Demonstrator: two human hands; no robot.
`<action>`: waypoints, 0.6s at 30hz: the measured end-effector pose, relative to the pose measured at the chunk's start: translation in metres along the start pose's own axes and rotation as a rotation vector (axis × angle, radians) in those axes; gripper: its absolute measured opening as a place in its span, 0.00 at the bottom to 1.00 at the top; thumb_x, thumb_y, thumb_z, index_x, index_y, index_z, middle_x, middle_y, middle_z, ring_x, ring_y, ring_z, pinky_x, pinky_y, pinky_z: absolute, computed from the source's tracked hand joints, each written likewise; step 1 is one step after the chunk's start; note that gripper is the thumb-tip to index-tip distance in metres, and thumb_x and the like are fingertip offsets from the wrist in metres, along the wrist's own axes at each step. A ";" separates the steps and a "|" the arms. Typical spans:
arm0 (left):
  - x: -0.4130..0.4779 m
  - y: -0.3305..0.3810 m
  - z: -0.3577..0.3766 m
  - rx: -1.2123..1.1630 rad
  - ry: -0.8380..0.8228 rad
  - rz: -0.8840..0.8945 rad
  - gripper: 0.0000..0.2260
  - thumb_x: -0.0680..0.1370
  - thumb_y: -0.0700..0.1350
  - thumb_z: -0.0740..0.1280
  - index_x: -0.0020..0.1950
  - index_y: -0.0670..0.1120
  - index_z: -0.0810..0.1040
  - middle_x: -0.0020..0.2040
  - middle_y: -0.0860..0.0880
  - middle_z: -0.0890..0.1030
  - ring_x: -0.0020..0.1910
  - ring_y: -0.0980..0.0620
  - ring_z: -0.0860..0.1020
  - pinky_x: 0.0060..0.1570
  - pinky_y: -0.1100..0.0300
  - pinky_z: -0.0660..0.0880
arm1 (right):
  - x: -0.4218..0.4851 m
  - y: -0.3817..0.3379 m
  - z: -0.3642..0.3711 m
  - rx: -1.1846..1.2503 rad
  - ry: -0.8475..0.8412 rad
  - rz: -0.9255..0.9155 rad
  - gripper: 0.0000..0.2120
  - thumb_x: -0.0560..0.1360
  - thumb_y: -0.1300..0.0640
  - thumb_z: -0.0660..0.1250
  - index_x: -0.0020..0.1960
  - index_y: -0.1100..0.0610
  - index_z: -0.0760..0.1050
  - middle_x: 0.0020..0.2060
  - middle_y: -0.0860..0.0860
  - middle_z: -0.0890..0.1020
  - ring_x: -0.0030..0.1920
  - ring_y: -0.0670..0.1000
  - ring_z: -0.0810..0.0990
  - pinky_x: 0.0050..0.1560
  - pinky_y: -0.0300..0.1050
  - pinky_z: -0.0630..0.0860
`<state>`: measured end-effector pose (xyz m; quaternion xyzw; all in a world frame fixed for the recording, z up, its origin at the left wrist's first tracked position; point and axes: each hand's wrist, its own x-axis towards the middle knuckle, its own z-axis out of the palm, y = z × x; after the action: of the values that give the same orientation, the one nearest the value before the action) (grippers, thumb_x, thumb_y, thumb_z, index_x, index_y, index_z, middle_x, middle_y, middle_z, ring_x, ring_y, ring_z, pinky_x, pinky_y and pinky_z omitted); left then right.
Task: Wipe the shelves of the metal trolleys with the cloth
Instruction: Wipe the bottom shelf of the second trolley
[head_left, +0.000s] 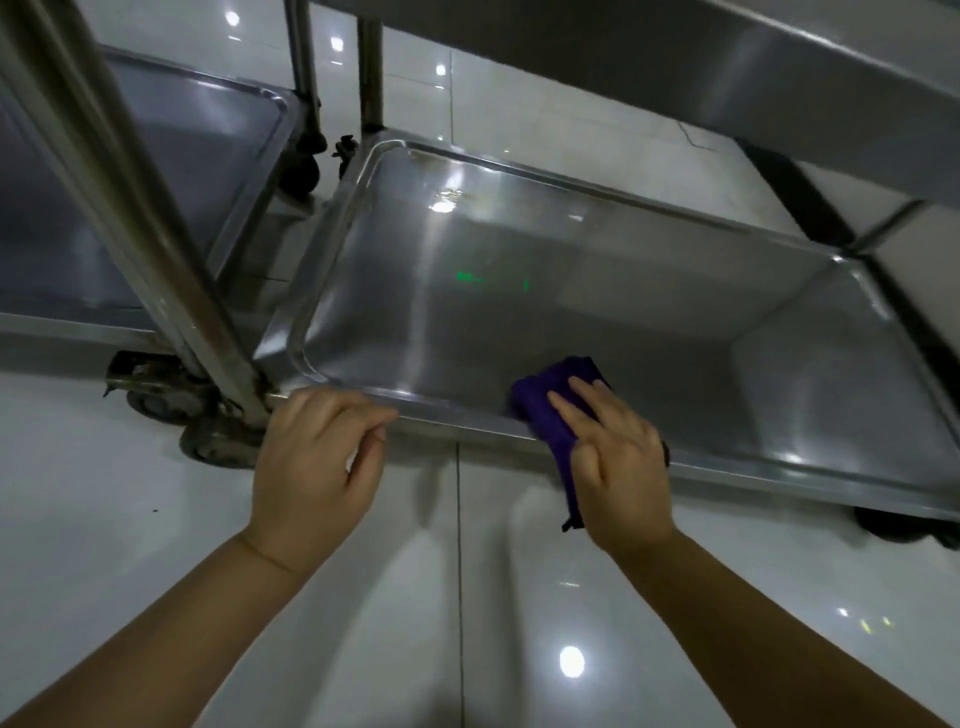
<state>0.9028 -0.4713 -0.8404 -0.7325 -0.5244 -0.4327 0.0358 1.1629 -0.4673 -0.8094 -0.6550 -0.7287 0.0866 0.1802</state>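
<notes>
Now: wiping the bottom shelf (597, 291) of the nearer trolley, strip along its near rim.
Cloth: purple cloth (545, 400) lies on shelf floor just inside near rim; its tail hangs over that rim.
Right grip: right hand (618, 457) flat, fingers straight, pressing cloth down, no pinch seen.
Left grip: left hand (317, 457) at near rim by shelf's near-left corner, fingers loosely curled, holds nothing; can't tell if it touches the rim.
Done: can't tell; no clear wiped vs unwiped line.
Left to do: prob. most of this shelf, incl. brownish stain (449, 200) by far rim; also second trolley's shelf (156, 182) left of it and upper shelf (779, 78) above it.
Surface: brushed stainless w/ raised rim, glare spots, green reflection mid-shelf.
Room: glossy white floor tiles (363, 623) around the shelf, lamp reflections; castor (213, 441) under near-left corner.
</notes>
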 end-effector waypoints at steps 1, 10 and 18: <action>0.001 0.003 0.002 -0.009 -0.008 0.006 0.07 0.73 0.38 0.65 0.47 0.39 0.83 0.43 0.43 0.80 0.45 0.46 0.75 0.50 0.58 0.68 | -0.007 0.017 -0.006 -0.017 0.041 0.050 0.28 0.74 0.52 0.45 0.68 0.52 0.73 0.69 0.52 0.73 0.70 0.54 0.67 0.67 0.50 0.60; -0.007 -0.009 -0.015 -0.010 0.037 -0.063 0.10 0.72 0.34 0.63 0.48 0.38 0.82 0.43 0.43 0.79 0.45 0.46 0.73 0.49 0.57 0.68 | -0.012 -0.020 0.004 -0.030 0.045 0.353 0.34 0.71 0.47 0.41 0.75 0.51 0.63 0.75 0.53 0.61 0.74 0.56 0.55 0.69 0.48 0.49; -0.035 -0.045 -0.051 0.113 0.055 -0.192 0.15 0.73 0.35 0.56 0.48 0.38 0.82 0.45 0.42 0.81 0.45 0.43 0.75 0.49 0.57 0.67 | 0.033 -0.187 0.057 0.051 -0.437 -0.043 0.32 0.80 0.53 0.55 0.79 0.48 0.43 0.78 0.48 0.42 0.76 0.55 0.41 0.73 0.54 0.40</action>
<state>0.8340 -0.5028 -0.8495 -0.6635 -0.6146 -0.4239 0.0494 0.9663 -0.4519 -0.7890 -0.6003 -0.7618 0.2410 0.0365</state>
